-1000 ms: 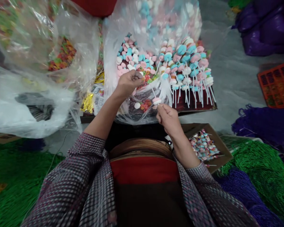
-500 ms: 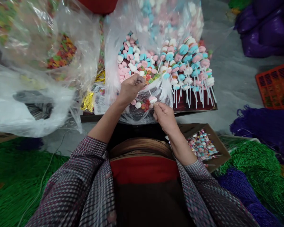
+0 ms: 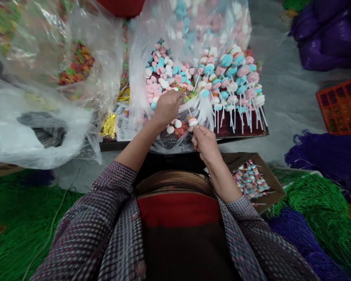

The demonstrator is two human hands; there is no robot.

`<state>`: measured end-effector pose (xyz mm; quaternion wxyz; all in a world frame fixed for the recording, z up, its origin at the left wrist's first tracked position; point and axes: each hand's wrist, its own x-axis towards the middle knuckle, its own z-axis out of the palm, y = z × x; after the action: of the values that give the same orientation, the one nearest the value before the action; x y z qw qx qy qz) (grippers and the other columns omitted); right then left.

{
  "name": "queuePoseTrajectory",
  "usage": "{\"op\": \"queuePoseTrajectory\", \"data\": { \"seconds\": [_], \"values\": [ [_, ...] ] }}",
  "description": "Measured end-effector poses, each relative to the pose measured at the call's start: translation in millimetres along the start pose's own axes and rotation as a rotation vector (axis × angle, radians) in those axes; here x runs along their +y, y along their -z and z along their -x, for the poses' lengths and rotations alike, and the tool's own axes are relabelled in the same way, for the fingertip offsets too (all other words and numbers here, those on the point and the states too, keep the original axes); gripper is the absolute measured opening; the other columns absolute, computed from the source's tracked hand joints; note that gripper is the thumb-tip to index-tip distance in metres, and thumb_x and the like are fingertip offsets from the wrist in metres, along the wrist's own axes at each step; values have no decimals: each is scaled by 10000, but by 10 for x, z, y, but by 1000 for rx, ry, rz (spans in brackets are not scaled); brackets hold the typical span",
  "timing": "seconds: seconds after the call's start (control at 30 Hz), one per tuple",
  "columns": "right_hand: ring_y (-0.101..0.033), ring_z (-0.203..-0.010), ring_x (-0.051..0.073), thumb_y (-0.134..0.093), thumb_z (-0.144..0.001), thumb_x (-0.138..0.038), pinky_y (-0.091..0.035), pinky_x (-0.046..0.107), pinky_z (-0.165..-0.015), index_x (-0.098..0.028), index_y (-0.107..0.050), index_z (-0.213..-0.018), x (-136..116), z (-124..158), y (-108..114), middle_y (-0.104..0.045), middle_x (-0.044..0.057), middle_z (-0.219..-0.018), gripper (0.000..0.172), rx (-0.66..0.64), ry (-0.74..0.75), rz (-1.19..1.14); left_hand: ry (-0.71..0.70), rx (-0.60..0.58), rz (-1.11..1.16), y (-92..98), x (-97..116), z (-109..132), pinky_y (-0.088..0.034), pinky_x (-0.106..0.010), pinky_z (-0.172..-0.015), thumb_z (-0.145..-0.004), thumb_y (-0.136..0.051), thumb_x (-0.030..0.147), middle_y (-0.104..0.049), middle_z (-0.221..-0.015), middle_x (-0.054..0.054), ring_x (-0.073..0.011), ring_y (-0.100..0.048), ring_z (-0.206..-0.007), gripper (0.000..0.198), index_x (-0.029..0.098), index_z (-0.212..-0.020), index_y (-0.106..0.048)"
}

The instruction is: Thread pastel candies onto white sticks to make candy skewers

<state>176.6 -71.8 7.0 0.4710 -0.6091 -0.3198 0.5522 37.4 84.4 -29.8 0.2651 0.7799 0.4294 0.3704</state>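
Observation:
My right hand (image 3: 205, 142) is closed, thumb against fingers, on the lower end of a candy skewer (image 3: 192, 121). Pink and white marshmallow pieces and an orange gummy ring are threaded on it, and its thin stick points up. My left hand (image 3: 169, 105) reaches over the gummy rings (image 3: 190, 95) at the near side of the marshmallow pile (image 3: 163, 84). Its fingers are curled together and partly hidden, so what they pinch cannot be made out. Below it, loose marshmallows (image 3: 174, 127) and red gummy rings (image 3: 181, 130) lie on clear plastic (image 3: 175, 147).
Threaded marshmallow skewers (image 3: 232, 84) are heaped at the table's right, beside a bundle of white sticks (image 3: 205, 111). Clear bags of gummy rings (image 3: 78, 64) stand left, near gold ties (image 3: 109, 125). A cardboard box (image 3: 273, 195) holds wrapped candies by my right forearm.
An orange gummy ring now sits above the marshmallow on the skewer. My left hand has moved slightly right and up to the gummy rings; my right hand has shifted slightly right.

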Motion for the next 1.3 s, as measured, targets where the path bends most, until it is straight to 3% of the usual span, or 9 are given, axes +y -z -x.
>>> {"op": "queuePoseTrajectory", "data": {
  "seconds": [0.13, 0.27, 0.37, 0.6, 0.83, 0.97, 1.13, 1.23, 1.3],
  "values": [
    [-237, -376, 71, -643, -859, -505, -165, 238, -407, -217, -640, -851, 22, 15, 29, -381, -126, -420, 288, 32, 24, -13, 68, -69, -125, -215, -241, -295, -523, -434, -991, -810, -711, 172, -706, -924, -76, -292, -700, -1009, 78, 223, -850, -753],
    [-246, -384, 71, -642, -853, -505, -164, 241, -418, -205, -660, -862, 27, 33, 73, -371, -127, -420, 301, 35, 43, -14, 2, -45, -130, -224, -265, -318, -536, -431, -940, -747, -725, 144, -706, -888, -69, -277, -674, -934, 108, 243, -789, -709],
    [-268, -394, 74, -663, -860, -541, -170, 243, -429, -209, -654, -845, 29, 37, 85, -365, -123, -426, 332, 22, 57, 10, 13, 27, -6, -118, -208, -224, -553, -374, -862, -764, -735, 153, -720, -833, -39, -232, -667, -864, 126, 243, -747, -649],
    [-296, -429, 76, -659, -900, -635, -191, 240, -455, -228, -592, -765, 45, -14, 36, -359, -105, -468, 433, -47, 161, 66, 252, 101, 489, 67, 100, 1, -498, -212, -650, -828, -796, 203, -641, -692, 49, -93, -608, -659, 170, 210, -795, -630],
    [-291, -441, 79, -663, -910, -626, -204, 243, -467, -238, -576, -754, 37, 44, 6, -329, -105, -481, 428, -56, 172, 80, 347, 131, 578, 99, 230, 81, -437, -198, -608, -815, -694, -5, -581, -663, 61, -65, -536, -615, 228, 198, -760, -609],
    [-285, -426, 79, -682, -883, -646, -199, 245, -454, -239, -583, -757, -5, 55, -17, -344, -110, -458, 437, -60, 163, 66, 260, 86, 502, 114, 348, 162, -468, -221, -677, -791, -684, -15, -638, -715, 50, -83, -584, -678, 213, 194, -764, -653],
    [-283, -408, 84, -696, -852, -709, -190, 247, -435, -240, -604, -810, -44, -42, 20, -399, -106, -454, 479, -74, 120, 37, 103, -54, 320, 203, 447, 330, -516, -257, -797, -877, -713, 152, -748, -837, 16, -138, -673, -823, 62, 202, -852, -740],
    [-321, -426, 85, -680, -871, -689, -228, 252, -441, -238, -605, -796, -22, -145, 69, -505, -74, -546, 464, -70, 137, 91, 75, -52, 80, 341, 394, 429, -524, -314, -946, -969, -650, 240, -787, -998, -27, -197, -695, -1010, 138, 219, -1026, -774],
    [-428, -513, 107, -665, -903, -617, -323, 258, -502, -228, -607, -752, -2, -222, 78, -565, -41, -630, 421, -42, 239, 196, 84, -93, -162, 441, 365, 504, -495, -390, -1048, -1004, -598, 249, -773, -1087, -71, -253, -669, -1126, 203, 216, -1101, -774]
  ]
}}
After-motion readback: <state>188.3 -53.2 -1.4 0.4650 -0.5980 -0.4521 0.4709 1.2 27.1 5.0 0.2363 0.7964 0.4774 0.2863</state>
